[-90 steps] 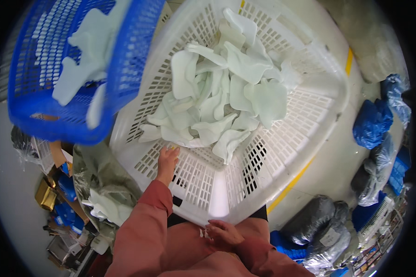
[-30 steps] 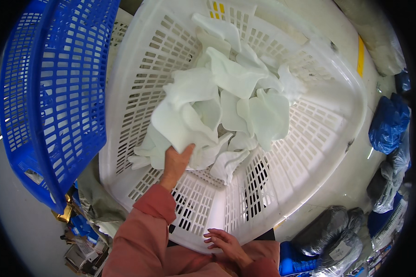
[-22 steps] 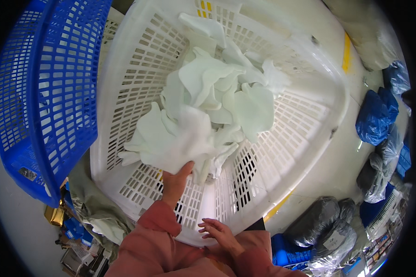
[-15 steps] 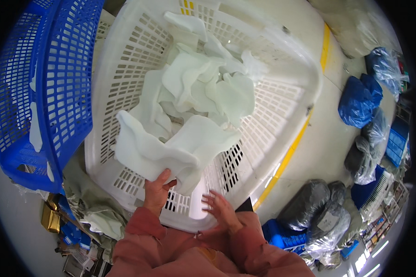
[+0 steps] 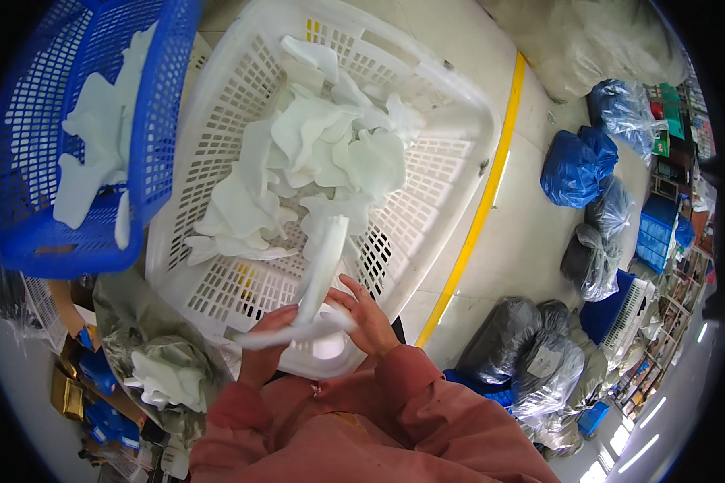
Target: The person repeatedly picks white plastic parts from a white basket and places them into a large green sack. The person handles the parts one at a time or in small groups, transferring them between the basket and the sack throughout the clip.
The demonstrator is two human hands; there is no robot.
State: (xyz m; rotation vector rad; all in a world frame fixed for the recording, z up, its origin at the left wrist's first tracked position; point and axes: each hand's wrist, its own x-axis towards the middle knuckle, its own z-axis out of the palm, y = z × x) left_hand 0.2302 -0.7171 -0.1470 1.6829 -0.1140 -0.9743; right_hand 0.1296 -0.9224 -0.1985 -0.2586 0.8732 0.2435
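Note:
Both hands are at the near end of a large white slatted basket [image 5: 451, 233]. Between them is a thin white wavy-edged piece, like foam or padding [image 5: 324, 262], turned edge-on, with a blurred strip of white crossing its lower end. My left hand [image 5: 259, 358] is closed on it at the left, its fingers partly hidden. From the right, my right hand [image 5: 370, 328] grips it with bent fingers. Several similar white wavy pieces [image 5: 306, 133] lie in a loose heap inside the basket.
A blue slatted basket [image 5: 157, 161] with a few white pieces stands at the left. Below it an olive sack [image 5: 125, 310] holds more white pieces. Blue bags [image 5: 570, 169] and grey bags [image 5: 503, 338] sit on the floor at right, beyond a yellow floor line [image 5: 483, 211].
The white piece has turned from broad side to edge-on and come nearer to me. My right hand has moved from open beside it to gripping it. The view has shifted, showing the blue basket's inside.

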